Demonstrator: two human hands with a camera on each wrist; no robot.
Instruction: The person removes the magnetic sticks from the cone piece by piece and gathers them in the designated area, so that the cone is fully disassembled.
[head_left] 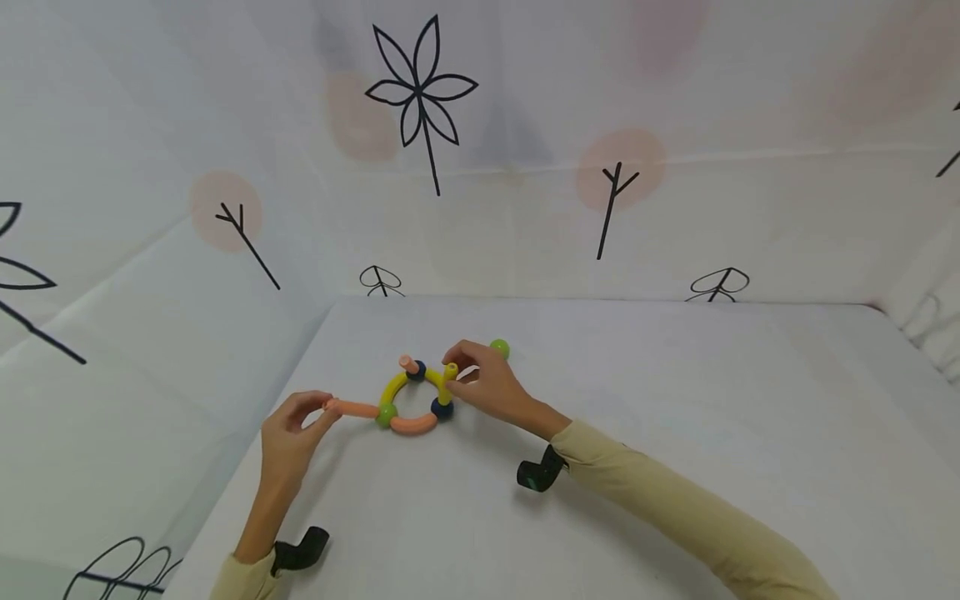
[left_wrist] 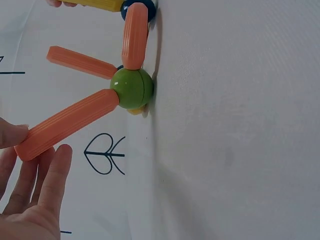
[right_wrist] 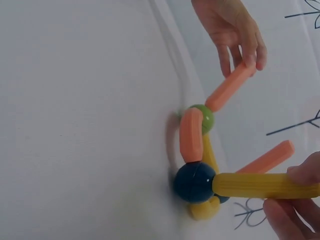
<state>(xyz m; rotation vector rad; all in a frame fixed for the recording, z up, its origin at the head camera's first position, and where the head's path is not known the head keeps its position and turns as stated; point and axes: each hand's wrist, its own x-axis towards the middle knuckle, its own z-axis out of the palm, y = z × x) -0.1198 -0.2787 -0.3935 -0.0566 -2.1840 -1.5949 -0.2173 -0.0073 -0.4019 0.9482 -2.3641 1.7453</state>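
A ring of toy rods and balls lies on the white table: curved yellow rods (head_left: pixel 393 388), a curved orange rod (head_left: pixel 414 426), a green ball (head_left: pixel 386 415) and two dark blue balls (right_wrist: pixel 194 182). My left hand (head_left: pixel 288 433) pinches the free end of a straight orange rod (left_wrist: pixel 70 125), whose other end meets the green ball. My right hand (head_left: pixel 487 383) pinches a yellow rod (right_wrist: pixel 260 185) standing up from the nearer blue ball. Another orange rod (left_wrist: pixel 80 61) sticks up from the far blue ball, held by neither hand.
A loose green ball (head_left: pixel 499 348) lies on the table just beyond my right hand. White cloth (head_left: pixel 510 225) with plant drawings hangs behind and at the left. Black camera mounts (head_left: pixel 542 471) are on both wrists.
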